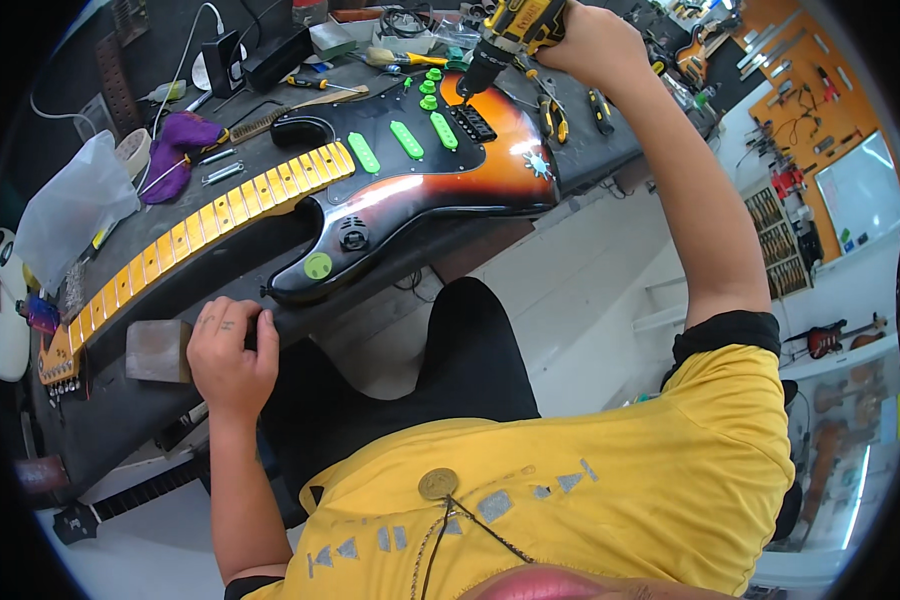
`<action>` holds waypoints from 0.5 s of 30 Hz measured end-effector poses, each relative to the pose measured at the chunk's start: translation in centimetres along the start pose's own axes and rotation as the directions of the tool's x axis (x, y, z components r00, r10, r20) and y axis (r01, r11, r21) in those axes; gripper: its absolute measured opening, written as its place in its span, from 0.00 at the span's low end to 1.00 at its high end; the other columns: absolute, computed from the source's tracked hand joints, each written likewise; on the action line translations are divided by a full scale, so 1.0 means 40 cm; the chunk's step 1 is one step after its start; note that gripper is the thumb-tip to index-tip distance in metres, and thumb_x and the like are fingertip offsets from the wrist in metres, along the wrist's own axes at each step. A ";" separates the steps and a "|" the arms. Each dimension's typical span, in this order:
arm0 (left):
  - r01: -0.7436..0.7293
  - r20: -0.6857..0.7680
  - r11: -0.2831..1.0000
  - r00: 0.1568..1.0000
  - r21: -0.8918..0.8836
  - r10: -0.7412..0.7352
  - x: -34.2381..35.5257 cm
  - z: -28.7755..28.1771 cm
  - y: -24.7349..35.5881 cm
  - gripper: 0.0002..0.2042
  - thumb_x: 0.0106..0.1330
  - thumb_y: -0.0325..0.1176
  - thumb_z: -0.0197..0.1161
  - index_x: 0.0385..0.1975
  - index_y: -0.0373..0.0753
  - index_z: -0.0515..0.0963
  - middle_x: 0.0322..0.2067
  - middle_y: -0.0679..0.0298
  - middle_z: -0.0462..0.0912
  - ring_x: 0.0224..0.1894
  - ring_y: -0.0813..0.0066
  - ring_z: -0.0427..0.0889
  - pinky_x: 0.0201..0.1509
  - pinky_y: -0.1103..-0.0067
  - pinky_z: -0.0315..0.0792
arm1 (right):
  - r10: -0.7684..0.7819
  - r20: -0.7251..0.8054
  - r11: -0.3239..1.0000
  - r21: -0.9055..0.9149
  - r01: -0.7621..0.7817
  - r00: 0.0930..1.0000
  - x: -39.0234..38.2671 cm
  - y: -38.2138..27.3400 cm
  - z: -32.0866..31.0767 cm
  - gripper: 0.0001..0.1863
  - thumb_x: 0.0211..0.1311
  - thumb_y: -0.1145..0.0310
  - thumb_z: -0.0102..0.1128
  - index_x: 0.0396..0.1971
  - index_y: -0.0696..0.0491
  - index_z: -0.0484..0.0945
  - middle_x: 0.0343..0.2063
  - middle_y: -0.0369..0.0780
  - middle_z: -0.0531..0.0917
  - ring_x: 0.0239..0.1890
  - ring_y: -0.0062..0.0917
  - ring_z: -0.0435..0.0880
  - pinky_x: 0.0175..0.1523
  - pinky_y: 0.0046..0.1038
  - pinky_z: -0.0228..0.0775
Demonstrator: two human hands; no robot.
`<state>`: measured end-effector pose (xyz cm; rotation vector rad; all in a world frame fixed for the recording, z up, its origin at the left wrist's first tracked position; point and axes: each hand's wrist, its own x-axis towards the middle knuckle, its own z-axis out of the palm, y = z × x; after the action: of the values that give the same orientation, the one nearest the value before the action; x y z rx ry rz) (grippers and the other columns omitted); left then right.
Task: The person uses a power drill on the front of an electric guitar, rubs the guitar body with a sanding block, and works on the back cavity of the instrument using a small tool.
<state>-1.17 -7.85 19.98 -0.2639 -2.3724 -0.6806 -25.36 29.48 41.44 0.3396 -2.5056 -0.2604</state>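
Observation:
My right hand [598, 48] is wrapped round the grip of a yellow and black cordless drill [518, 32]. Its chuck points down, with the bit's tip at the black bridge [473, 123] of an electric guitar [420, 190]. The guitar lies face up on the bench, with a sunburst body, green pickup covers [407, 140], green knobs [429, 88] and a maple neck [200, 230] running to the lower left. My left hand [233, 350] rests in a loose fist at the bench's near edge, beside a grey block [158, 351]. Nothing shows in it, though its fingertips are hidden.
Behind the guitar lie a paintbrush [395, 57], a screwdriver [325, 84], springs [222, 172] and a purple cloth [183, 150]. Pliers [552, 115] sit beyond the body's right end. A clear plastic bag [80, 205] stands at the left. Tools hang on an orange wall panel [800, 110].

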 end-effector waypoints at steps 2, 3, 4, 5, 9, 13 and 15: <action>0.000 0.002 1.000 1.000 0.002 0.000 -0.002 0.000 -0.003 0.04 0.60 0.21 0.66 0.28 0.33 0.77 0.24 0.55 0.75 0.29 0.54 0.76 0.35 0.65 0.70 | -0.018 0.005 1.000 -0.018 0.018 1.000 0.001 -0.003 -0.004 0.27 0.47 0.48 0.74 0.41 0.53 0.82 0.33 0.51 0.89 0.39 0.47 0.89 0.44 0.45 0.83; 0.002 0.001 1.000 1.000 0.002 -0.002 -0.003 0.001 -0.004 0.04 0.60 0.21 0.66 0.28 0.33 0.77 0.24 0.55 0.75 0.29 0.54 0.76 0.35 0.65 0.70 | -0.038 0.009 0.999 -0.038 0.038 0.999 0.001 -0.004 -0.007 0.27 0.47 0.47 0.74 0.41 0.52 0.82 0.33 0.51 0.89 0.39 0.47 0.90 0.44 0.44 0.83; 0.001 0.002 1.000 1.000 0.002 -0.001 -0.003 0.001 -0.004 0.04 0.60 0.21 0.66 0.28 0.33 0.77 0.24 0.55 0.75 0.29 0.54 0.76 0.35 0.65 0.70 | -0.037 0.009 0.999 -0.037 0.038 0.999 0.002 -0.006 -0.007 0.27 0.47 0.47 0.74 0.41 0.52 0.82 0.33 0.51 0.89 0.39 0.47 0.90 0.44 0.44 0.83; 0.000 -0.002 1.000 1.000 -0.001 0.000 -0.003 0.001 -0.004 0.04 0.60 0.21 0.66 0.28 0.33 0.77 0.24 0.55 0.75 0.29 0.54 0.76 0.35 0.65 0.70 | -0.033 0.016 0.999 -0.037 0.034 0.999 0.002 -0.008 -0.008 0.27 0.48 0.47 0.74 0.41 0.52 0.82 0.33 0.50 0.89 0.39 0.47 0.90 0.44 0.44 0.83; -0.010 -0.011 1.000 1.000 -0.007 0.010 -0.001 0.005 -0.003 0.04 0.61 0.21 0.66 0.28 0.33 0.77 0.24 0.55 0.75 0.29 0.54 0.76 0.35 0.65 0.70 | -0.005 0.056 0.998 -0.061 0.009 0.998 0.003 -0.019 -0.018 0.27 0.48 0.48 0.74 0.42 0.53 0.82 0.33 0.50 0.89 0.40 0.46 0.90 0.45 0.44 0.83; -0.003 -0.004 1.000 1.000 -0.004 0.003 -0.002 0.005 -0.003 0.04 0.61 0.21 0.66 0.28 0.33 0.77 0.24 0.55 0.75 0.29 0.54 0.76 0.35 0.65 0.70 | -0.026 0.058 0.998 -0.055 0.029 0.998 0.007 -0.012 -0.008 0.27 0.47 0.48 0.74 0.41 0.54 0.82 0.33 0.50 0.89 0.40 0.46 0.90 0.45 0.44 0.83; -0.007 -0.002 1.000 1.000 0.001 0.007 -0.002 0.003 -0.002 0.04 0.61 0.21 0.66 0.28 0.33 0.77 0.24 0.55 0.75 0.29 0.54 0.77 0.35 0.65 0.70 | -0.033 0.056 0.997 -0.061 0.036 0.998 0.006 -0.013 -0.008 0.27 0.47 0.48 0.74 0.41 0.54 0.83 0.34 0.50 0.89 0.40 0.45 0.90 0.45 0.44 0.83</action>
<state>-1.20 -7.86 19.83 -0.2707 -2.3688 -0.6759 -25.27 28.88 41.68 0.3554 -2.5415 -0.3652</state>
